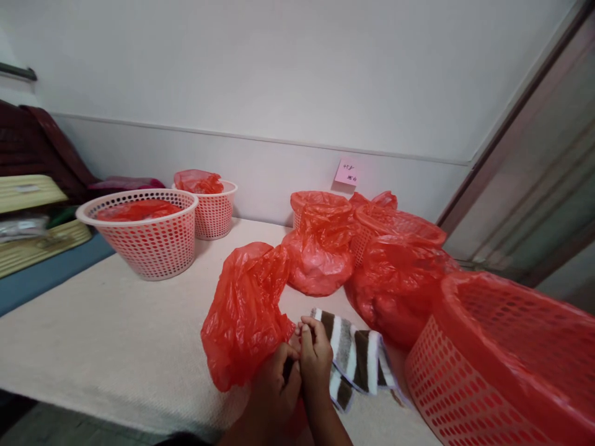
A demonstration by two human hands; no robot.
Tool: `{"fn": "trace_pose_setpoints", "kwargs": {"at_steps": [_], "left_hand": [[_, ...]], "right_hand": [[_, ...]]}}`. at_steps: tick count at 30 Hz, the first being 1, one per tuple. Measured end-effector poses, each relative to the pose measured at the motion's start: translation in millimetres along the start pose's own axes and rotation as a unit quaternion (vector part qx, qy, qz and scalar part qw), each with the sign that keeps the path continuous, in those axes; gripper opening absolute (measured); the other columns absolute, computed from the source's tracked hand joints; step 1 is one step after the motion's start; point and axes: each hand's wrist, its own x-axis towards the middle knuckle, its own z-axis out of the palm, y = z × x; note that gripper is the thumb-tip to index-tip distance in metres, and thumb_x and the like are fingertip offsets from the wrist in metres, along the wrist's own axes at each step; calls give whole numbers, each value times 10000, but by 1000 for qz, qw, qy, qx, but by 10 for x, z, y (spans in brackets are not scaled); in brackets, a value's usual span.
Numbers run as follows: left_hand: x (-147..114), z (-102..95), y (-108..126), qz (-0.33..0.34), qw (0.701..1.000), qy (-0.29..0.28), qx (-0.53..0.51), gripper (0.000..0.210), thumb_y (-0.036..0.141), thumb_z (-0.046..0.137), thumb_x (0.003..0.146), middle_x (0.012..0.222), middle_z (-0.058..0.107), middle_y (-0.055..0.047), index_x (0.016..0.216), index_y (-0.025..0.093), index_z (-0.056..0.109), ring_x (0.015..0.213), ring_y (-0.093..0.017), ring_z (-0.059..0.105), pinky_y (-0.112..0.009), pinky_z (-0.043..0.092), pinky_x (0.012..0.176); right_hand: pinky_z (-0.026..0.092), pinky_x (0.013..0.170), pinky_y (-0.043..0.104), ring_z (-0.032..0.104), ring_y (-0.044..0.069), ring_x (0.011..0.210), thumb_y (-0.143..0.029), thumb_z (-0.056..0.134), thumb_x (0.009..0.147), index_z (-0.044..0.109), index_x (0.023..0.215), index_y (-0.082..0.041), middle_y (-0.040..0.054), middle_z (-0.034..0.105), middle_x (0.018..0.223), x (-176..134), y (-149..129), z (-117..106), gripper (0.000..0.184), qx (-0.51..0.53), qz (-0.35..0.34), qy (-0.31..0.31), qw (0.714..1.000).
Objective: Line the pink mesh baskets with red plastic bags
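Closest to the camera, both hands are bunched together at the bottom edge of the table point(93, 365), which has a cream, textured cover. The left hand point(274, 387) is closed around the lower edge of a crumpled red plastic bag point(244, 313), pinching the plastic right where it gathers. The right hand point(316, 359) sits just beside it, touching it, fingers curled tight on the end of a striped towel point(356, 356) with brown, white and grey bands. So both grips are narrow and holding stuff: left on the bag, right on the towel. The towel lies flat on the table running off to the right of the hands, and the bag puffs up to the left and above them.

Right next to the towel, at the lower right, there's a big red perforated basket point(488, 371) lined in red plastic, cut off by the frame edge. A bit further back sit a stuffed red bag point(318, 260) and another bulging one point(395, 279), touching each other, with a lined basket point(400, 226) behind them.

Off to the left, well apart from the hands, is a pale pink basket point(149, 244) with red plastic inside, and a smaller one point(214, 214) behind it. On the far wall there's a pink sticky note point(348, 172); can't read the writing.
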Motion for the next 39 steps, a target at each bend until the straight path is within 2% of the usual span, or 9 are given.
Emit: {"fn": "trace_pose_setpoints", "kwargs": {"at_steps": [3,9,13,15,20,24,29,35,39], "left_hand": [[-87,-82,29,51,998,2,44,155,321,454,951,776,601,-12,889,227,560,663,-136,563,-255,467,616],[-291,-484,134,315,937,109,103,245,70,490,866,712,605,24,1039,233,547,592,-97,575,-199,467,565],[-165,-823,202,322,893,294,111,230,70,533,853,814,593,-5,1031,211,573,727,-132,587,-254,494,651],[-49,-908,189,273,894,329,134,146,128,548,881,895,578,-24,995,209,589,853,-152,576,-288,492,757],[108,-813,18,81,969,162,167,379,373,498,949,1015,575,-37,1301,233,483,921,-161,579,-337,494,859],[121,-693,-113,-48,979,51,191,495,515,436,939,943,637,-51,1302,184,491,831,-202,623,-378,495,807],[193,-706,-252,-125,961,21,246,497,489,359,941,1265,628,-145,1272,149,507,1136,-274,609,-409,443,969],[256,-778,-538,-142,949,-16,281,264,396,342,938,963,679,-92,926,207,525,903,-238,652,-363,454,830],[256,-762,-617,-146,939,-30,310,211,381,346,933,942,655,-79,875,221,471,879,-239,632,-357,420,785]], "right_hand": [[493,806,414,642,267,849,-485,461,843,637,991,-167,98,685,917,20,70,25,393,-13,-4,9,1000],[452,902,412,619,274,979,-449,468,870,645,1003,-174,102,688,1015,11,112,81,352,-22,-21,9,999],[453,906,393,617,263,997,-420,468,879,638,1056,-180,95,692,1066,1,81,133,343,-10,6,-16,1000],[466,879,369,623,249,974,-414,469,889,644,1061,-193,77,703,1062,-2,63,175,330,2,22,-44,999],[497,767,313,640,221,860,-380,481,870,678,955,-194,47,731,919,-41,56,326,284,31,25,-78,996],[504,776,322,655,217,866,-270,451,819,657,993,-196,54,731,946,-143,78,443,280,25,32,-125,991],[494,751,347,658,225,818,-238,416,828,614,915,-204,72,699,902,-291,154,532,219,-103,50,-169,979],[472,757,358,623,234,833,-153,424,805,509,785,-228,81,648,889,-317,174,537,116,-211,4,-199,957],[465,766,346,610,219,820,-83,437,750,522,768,-223,62,633,871,-288,133,478,165,-204,-24,-190,960]]}}
